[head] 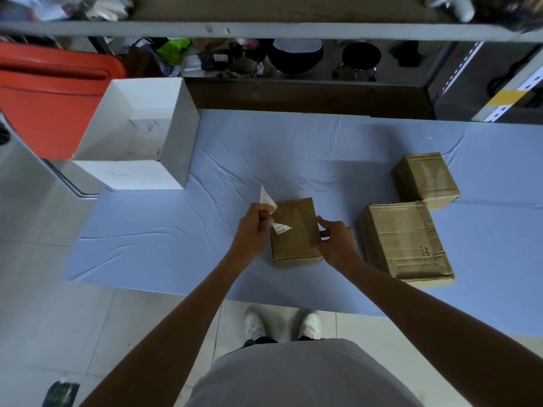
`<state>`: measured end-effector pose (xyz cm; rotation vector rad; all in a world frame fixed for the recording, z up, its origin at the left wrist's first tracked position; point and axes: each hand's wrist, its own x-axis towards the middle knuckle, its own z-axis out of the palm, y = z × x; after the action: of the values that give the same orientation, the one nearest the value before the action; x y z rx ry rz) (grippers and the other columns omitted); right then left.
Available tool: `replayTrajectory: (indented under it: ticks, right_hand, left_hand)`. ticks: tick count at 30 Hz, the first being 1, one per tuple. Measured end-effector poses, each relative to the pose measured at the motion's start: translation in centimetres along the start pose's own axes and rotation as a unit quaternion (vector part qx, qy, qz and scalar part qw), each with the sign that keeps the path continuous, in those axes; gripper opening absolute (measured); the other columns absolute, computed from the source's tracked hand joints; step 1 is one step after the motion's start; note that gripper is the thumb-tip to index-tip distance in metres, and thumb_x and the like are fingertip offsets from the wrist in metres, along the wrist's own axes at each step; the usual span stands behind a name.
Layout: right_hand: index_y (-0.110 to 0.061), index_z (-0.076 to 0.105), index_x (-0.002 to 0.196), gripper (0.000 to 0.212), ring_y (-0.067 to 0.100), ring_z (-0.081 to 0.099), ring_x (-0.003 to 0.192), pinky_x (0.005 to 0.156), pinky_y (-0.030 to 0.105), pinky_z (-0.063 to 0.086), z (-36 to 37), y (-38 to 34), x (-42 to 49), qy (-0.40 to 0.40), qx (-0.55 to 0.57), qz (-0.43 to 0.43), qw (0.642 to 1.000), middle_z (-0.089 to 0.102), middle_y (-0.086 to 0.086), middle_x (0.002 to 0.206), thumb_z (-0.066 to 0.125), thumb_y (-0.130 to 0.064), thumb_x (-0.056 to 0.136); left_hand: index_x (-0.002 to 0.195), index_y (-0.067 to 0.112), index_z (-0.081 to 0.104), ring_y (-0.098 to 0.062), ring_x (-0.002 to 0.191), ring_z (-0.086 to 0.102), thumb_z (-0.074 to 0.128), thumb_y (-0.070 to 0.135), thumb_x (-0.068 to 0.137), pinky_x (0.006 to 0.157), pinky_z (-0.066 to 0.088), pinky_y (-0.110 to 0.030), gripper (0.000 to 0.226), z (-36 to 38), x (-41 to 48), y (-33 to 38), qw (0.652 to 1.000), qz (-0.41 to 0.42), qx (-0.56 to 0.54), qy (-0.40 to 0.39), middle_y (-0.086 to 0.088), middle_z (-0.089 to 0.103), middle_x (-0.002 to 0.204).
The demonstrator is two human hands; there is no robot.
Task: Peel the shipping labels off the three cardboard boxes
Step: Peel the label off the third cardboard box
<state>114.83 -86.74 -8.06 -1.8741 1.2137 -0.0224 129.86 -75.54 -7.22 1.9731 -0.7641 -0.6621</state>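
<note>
Three cardboard boxes sit on a blue cloth [182, 230] spread over the table. The near small box [296, 239] is in the middle, right in front of the person. The left hand [253, 229] is at its 9 o'clock side and pinches a white shipping label [268, 199] between thumb and fingers. The blank side of the label sticks up and points to 11 o'clock. A white scrap with print [282, 229] lies on the top of this box, just beside the left hand. I cannot tell if the scrap and the lifted label are one piece. The right hand [338, 240] holds the box at its 3 o'clock side, with fingers curled on the edge.

At 3 o'clock from this box is the big box [407, 242], with a "3" written on top. At 2 o'clock, farther back, is the far small box [424, 179]. Both have bare tops.

At 10 o'clock stands an open white box [173, 142], and a red bin [44, 107] is just beside it. White shoes [254, 324] show at 6 o'clock, on the floor.
</note>
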Motion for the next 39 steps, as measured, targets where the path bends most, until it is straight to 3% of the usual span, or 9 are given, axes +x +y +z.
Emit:
replayTrajectory:
  ticks: [2, 13, 17, 20, 24, 27, 31, 35, 39]
  right_hand:
    - [-0.01, 0.048, 0.138, 0.053, 0.028, 0.065, 0.105, 0.088, 0.04, 0.056, 0.3, -0.2, -0.3, 0.022, 0.003, 0.012, 1.0, 0.059, 0.012, 0.129, 0.061, 0.0, 0.088]
    - [-0.006, 0.056, 0.129, 0.041, 0.027, 0.067, 0.083, 0.079, 0.039, 0.059, 0.6, -0.6, -0.2, 0.04, 0.008, 0.046, 0.998, 0.064, 0.015, 0.119, 0.059, -0.009, 0.089]
    - [-0.016, 0.035, 0.145, 0.08, 0.031, 0.056, 0.117, 0.096, 0.046, 0.05, 0.0, -0.8, 0.7, -0.005, -0.019, 0.024, 1.0, 0.054, 0.012, 0.135, 0.074, -0.033, 0.077]
    - [-0.027, 0.011, 0.152, 0.117, 0.03, 0.034, 0.138, 0.108, 0.043, 0.035, -0.5, -2.1, 2.3, -0.021, -0.097, -0.057, 0.993, 0.026, 0.006, 0.155, 0.083, -0.048, 0.061]
    - [-0.032, -0.008, 0.151, 0.144, 0.038, 0.02, 0.143, 0.109, 0.048, 0.032, -0.1, -3.2, 4.3, -0.08, -0.155, -0.094, 0.98, -0.012, 0.006, 0.16, 0.089, -0.05, 0.047]
    - [-0.03, -0.011, 0.151, 0.15, 0.039, 0.022, 0.142, 0.107, 0.049, 0.033, 0.7, -3.1, 5.1, -0.109, -0.169, -0.081, 0.976, -0.011, 0.011, 0.159, 0.091, -0.047, 0.043]
    - [-0.024, 0.03, 0.141, 0.119, 0.033, 0.047, 0.12, 0.084, 0.034, 0.042, 0.7, -2.8, 5.6, -0.079, -0.158, -0.068, 0.982, 0.037, 0.006, 0.134, 0.091, -0.047, 0.042]
    - [-0.019, 0.054, 0.121, 0.069, 0.027, 0.054, 0.1, 0.075, 0.029, 0.037, 0.2, -2.5, 5.2, -0.016, -0.108, -0.072, 0.991, 0.05, 0.005, 0.111, 0.086, -0.035, 0.063]
    - [-0.017, 0.06, 0.114, 0.025, 0.032, 0.059, 0.091, 0.074, 0.034, 0.048, 0.3, -2.3, 4.1, 0.053, -0.086, -0.106, 0.989, 0.054, 0.008, 0.103, 0.051, -0.012, 0.091]
  left_hand:
    - [0.109, 0.005, 0.055, -0.014, 0.088, 0.055, 0.048, 0.004, 0.093, 0.073, 0.04, -0.016, 0.018, 0.0, 0.1, -0.1, 1.0, -0.008, -0.006, 0.003, 0.001, 0.058, 0.091]
    - [0.107, 0.006, 0.056, -0.006, 0.081, 0.055, 0.049, 0.002, 0.092, 0.069, 0.042, -0.001, 0.017, -0.1, 0.5, -0.1, 1.0, 0.006, -0.021, 0.013, 0.008, 0.056, 0.086]
    - [0.106, 0.005, 0.057, -0.013, 0.086, 0.057, 0.047, -0.002, 0.092, 0.074, 0.043, -0.01, 0.019, -0.6, 0.7, -0.2, 0.999, -0.01, -0.041, 0.016, -0.001, 0.059, 0.09]
    - [0.105, 0.006, 0.058, -0.004, 0.078, 0.055, 0.046, -0.004, 0.091, 0.068, 0.042, -0.003, 0.021, -1.0, 0.8, -0.1, 0.998, -0.028, -0.05, 0.028, 0.009, 0.057, 0.083]
    - [0.106, 0.006, 0.058, -0.006, 0.08, 0.057, 0.049, 0.0, 0.091, 0.072, 0.044, -0.011, 0.018, -1.2, 1.1, -0.1, 0.997, -0.033, -0.062, 0.034, 0.003, 0.061, 0.091]
    - [0.108, 0.006, 0.058, -0.01, 0.087, 0.058, 0.05, 0.003, 0.092, 0.075, 0.044, -0.016, 0.019, -1.3, 1.3, -0.2, 0.997, -0.037, -0.06, 0.032, -0.001, 0.061, 0.099]
    - [0.11, 0.006, 0.058, -0.009, 0.085, 0.058, 0.049, 0.002, 0.092, 0.075, 0.044, -0.014, 0.02, -1.1, 1.5, -0.1, 0.997, -0.042, -0.06, 0.026, -0.001, 0.062, 0.098]
    - [0.11, 0.005, 0.058, -0.004, 0.081, 0.056, 0.05, 0.002, 0.092, 0.071, 0.043, -0.009, 0.02, -1.0, 1.6, 0.0, 0.997, -0.048, -0.063, 0.026, 0.0, 0.06, 0.096]
    - [0.105, 0.006, 0.058, -0.006, 0.078, 0.055, 0.049, -0.001, 0.091, 0.069, 0.042, -0.014, 0.018, -1.1, 1.6, 0.0, 0.996, -0.045, -0.075, 0.027, 0.001, 0.058, 0.088]
